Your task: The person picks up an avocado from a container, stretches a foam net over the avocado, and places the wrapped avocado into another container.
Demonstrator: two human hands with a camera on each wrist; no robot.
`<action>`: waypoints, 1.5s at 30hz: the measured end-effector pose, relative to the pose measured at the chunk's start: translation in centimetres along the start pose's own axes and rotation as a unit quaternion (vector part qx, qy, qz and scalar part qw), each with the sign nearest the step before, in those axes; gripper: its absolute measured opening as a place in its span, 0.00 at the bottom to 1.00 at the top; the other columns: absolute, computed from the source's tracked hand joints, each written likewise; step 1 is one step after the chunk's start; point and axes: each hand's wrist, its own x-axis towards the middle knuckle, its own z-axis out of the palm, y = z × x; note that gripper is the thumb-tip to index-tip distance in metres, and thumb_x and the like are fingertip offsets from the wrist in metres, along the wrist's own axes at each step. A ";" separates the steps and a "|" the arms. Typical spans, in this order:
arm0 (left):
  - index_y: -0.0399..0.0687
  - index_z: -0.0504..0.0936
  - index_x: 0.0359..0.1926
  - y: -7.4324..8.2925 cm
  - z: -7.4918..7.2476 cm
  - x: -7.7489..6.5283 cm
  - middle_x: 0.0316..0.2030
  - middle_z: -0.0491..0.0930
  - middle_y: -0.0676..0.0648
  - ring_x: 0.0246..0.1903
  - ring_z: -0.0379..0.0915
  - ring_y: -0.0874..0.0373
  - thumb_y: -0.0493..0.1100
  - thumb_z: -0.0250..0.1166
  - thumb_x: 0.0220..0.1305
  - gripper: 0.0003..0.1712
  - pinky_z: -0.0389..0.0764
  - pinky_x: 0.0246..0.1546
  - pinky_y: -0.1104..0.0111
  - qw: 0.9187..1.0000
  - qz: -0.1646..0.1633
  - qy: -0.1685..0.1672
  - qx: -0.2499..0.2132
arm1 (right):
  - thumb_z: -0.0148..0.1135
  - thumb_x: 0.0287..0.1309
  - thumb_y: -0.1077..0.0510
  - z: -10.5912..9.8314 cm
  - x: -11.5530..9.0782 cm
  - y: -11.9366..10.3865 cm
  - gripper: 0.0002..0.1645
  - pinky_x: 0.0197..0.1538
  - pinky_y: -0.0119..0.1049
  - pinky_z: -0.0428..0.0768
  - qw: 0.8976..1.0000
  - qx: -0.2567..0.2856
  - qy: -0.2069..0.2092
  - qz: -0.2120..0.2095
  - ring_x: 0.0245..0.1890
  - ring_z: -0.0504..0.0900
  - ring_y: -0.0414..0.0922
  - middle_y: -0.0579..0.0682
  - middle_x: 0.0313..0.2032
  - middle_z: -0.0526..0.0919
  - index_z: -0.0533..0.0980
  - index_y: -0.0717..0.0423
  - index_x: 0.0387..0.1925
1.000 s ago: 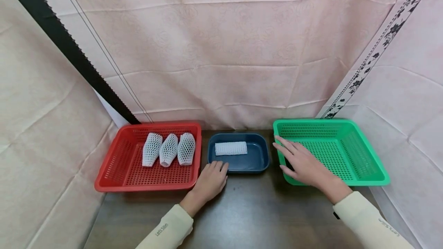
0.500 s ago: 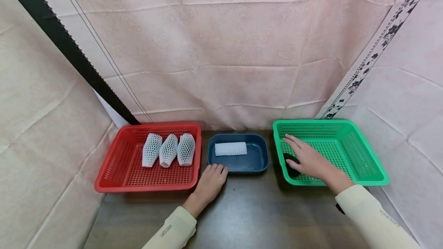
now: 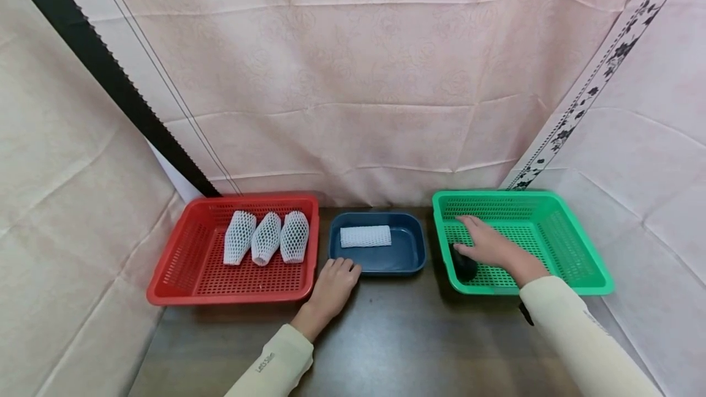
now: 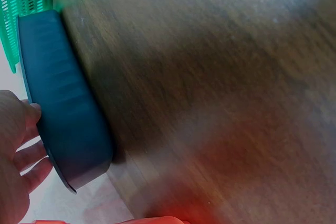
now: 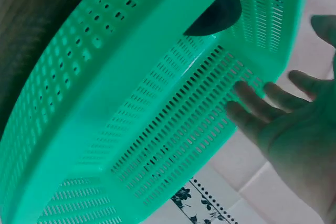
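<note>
My left hand (image 3: 333,290) is at the near left rim of a small blue tray (image 3: 405,262), its fingers over the edge. In the left wrist view, the thumb and fingers pinch the tray's rim (image 4: 39,129). One flat white foam net sleeve (image 3: 366,236) lies in the tray. My right hand (image 3: 489,247) is over the left part of a green plastic basket (image 3: 579,250). A dark, smooth, rounded object (image 3: 464,264) lies in that basket's near left corner. In the right wrist view, the fingers are spread and apart from the dark object (image 5: 220,14).
A red plastic basket (image 3: 182,274) stands on the left, with three bulging white foam net sleeves (image 3: 266,239) side by side in it. All containers stand on a brown wooden table (image 3: 386,342). Pale cloth (image 3: 358,78) hangs behind and at both sides.
My right hand has moved inward over the green basket. The dark object, out of sight at first, now shows in the basket beside it. The left hand stays at the tray's rim.
</note>
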 end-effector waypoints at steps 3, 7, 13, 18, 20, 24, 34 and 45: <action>0.52 0.85 0.54 -0.1 -0.1 0.0 0.46 0.86 0.48 0.43 0.80 0.54 0.43 0.71 0.67 0.15 0.81 0.44 0.63 1.000 -0.002 -0.001 -0.008 | 0.58 0.73 0.45 0.2 0.5 0.3 0.46 0.72 0.67 0.62 0.999 0.015 -0.029 0.016 0.74 0.58 0.71 0.74 0.75 0.57 0.54 0.71 0.77; 0.53 0.85 0.54 -0.3 -0.1 0.0 0.46 0.87 0.48 0.43 0.80 0.54 0.42 0.72 0.67 0.15 0.81 0.44 0.63 1.000 -0.008 -0.002 -0.021 | 0.57 0.74 0.45 0.2 1.4 0.6 0.47 0.71 0.68 0.63 0.997 0.034 -0.063 0.025 0.73 0.58 0.74 0.77 0.73 0.58 0.54 0.76 0.75; 0.53 0.86 0.54 -0.3 0.3 0.1 0.45 0.87 0.48 0.42 0.79 0.55 0.42 0.70 0.68 0.14 0.80 0.43 0.64 1.000 -0.009 -0.003 -0.028 | 0.54 0.75 0.42 -0.2 2.0 0.8 0.50 0.72 0.66 0.63 0.988 0.052 -0.130 0.071 0.74 0.58 0.73 0.77 0.74 0.57 0.50 0.76 0.76; 0.53 0.86 0.54 -0.2 0.3 0.2 0.45 0.87 0.48 0.42 0.79 0.55 0.43 0.69 0.69 0.14 0.80 0.44 0.64 0.999 -0.009 -0.008 -0.037 | 0.54 0.75 0.43 0.0 2.1 1.0 0.50 0.71 0.66 0.65 0.976 0.074 -0.171 0.112 0.74 0.57 0.72 0.76 0.75 0.53 0.49 0.76 0.76; 0.53 0.86 0.54 -0.2 0.3 0.2 0.45 0.87 0.48 0.42 0.80 0.55 0.43 0.70 0.69 0.14 0.81 0.44 0.64 0.999 -0.012 -0.009 -0.038 | 0.55 0.74 0.43 0.3 2.2 1.1 0.50 0.68 0.66 0.69 0.972 0.082 -0.182 0.125 0.74 0.58 0.72 0.76 0.76 0.53 0.49 0.75 0.77; 0.53 0.86 0.54 -0.2 0.3 0.3 0.45 0.87 0.48 0.42 0.80 0.54 0.42 0.70 0.68 0.14 0.81 0.44 0.63 0.999 -0.014 -0.005 -0.037 | 0.57 0.73 0.44 0.6 2.3 1.3 0.52 0.61 0.65 0.77 0.962 0.101 -0.198 0.155 0.72 0.60 0.72 0.75 0.76 0.51 0.46 0.73 0.78; 0.51 0.86 0.51 0.1 0.2 0.3 0.43 0.86 0.47 0.41 0.79 0.54 0.37 0.67 0.69 0.12 0.79 0.41 0.62 0.999 -0.014 0.004 -0.032 | 0.59 0.71 0.46 1.2 2.1 1.4 0.46 0.44 0.59 0.85 0.953 0.118 -0.203 0.194 0.64 0.72 0.67 0.74 0.72 0.59 0.54 0.72 0.74; 0.52 0.87 0.52 0.2 0.2 0.2 0.43 0.86 0.48 0.41 0.79 0.54 0.37 0.67 0.69 0.12 0.78 0.41 0.63 0.999 -0.018 0.005 -0.036 | 0.65 0.68 0.48 1.8 1.5 2.3 0.40 0.44 0.60 0.85 0.958 0.151 -0.180 0.165 0.59 0.74 0.66 0.71 0.60 0.69 0.62 0.73 0.66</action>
